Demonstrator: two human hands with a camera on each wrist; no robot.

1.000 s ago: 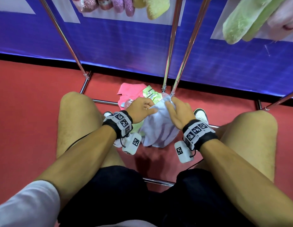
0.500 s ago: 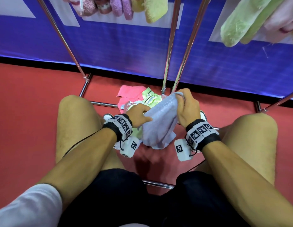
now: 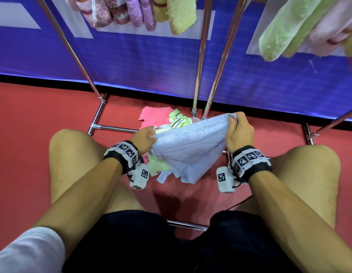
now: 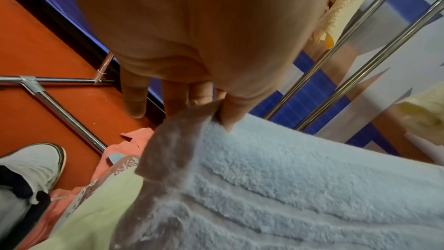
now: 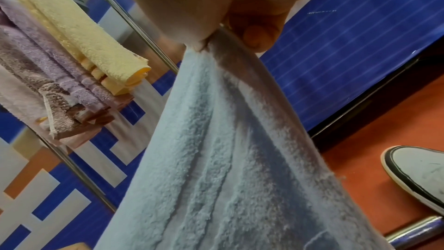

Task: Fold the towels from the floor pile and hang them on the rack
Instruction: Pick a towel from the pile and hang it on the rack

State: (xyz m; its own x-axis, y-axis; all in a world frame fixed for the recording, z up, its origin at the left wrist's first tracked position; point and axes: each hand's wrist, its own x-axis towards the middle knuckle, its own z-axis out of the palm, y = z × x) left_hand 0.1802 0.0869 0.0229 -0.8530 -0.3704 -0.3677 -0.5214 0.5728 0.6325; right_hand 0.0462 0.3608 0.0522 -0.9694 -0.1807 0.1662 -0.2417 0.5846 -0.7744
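A light blue towel (image 3: 192,146) hangs stretched between my two hands above the floor pile. My left hand (image 3: 144,139) pinches its left corner; in the left wrist view the thumb (image 4: 228,117) presses on the blue towel (image 4: 300,187). My right hand (image 3: 239,131) grips the right corner, held higher; the right wrist view shows its fingers curled round the blue towel (image 5: 216,149). Under the towel lies the pile, with a pink towel (image 3: 154,115) and a green-and-white striped one (image 3: 179,121). The chrome rack (image 3: 220,62) stands just behind, with folded towels (image 3: 143,14) hanging at the top.
I squat on a red floor with my knees (image 3: 70,146) on either side of the pile. The rack's base bars (image 3: 114,128) run across the floor around the pile. More green and pink towels (image 3: 289,32) hang at top right. A blue wall panel stands behind.
Both hands have lifted the blue towel off the pile and pulled its upper edge apart. The right hand has risen and moved right; the left holds its corner lower.
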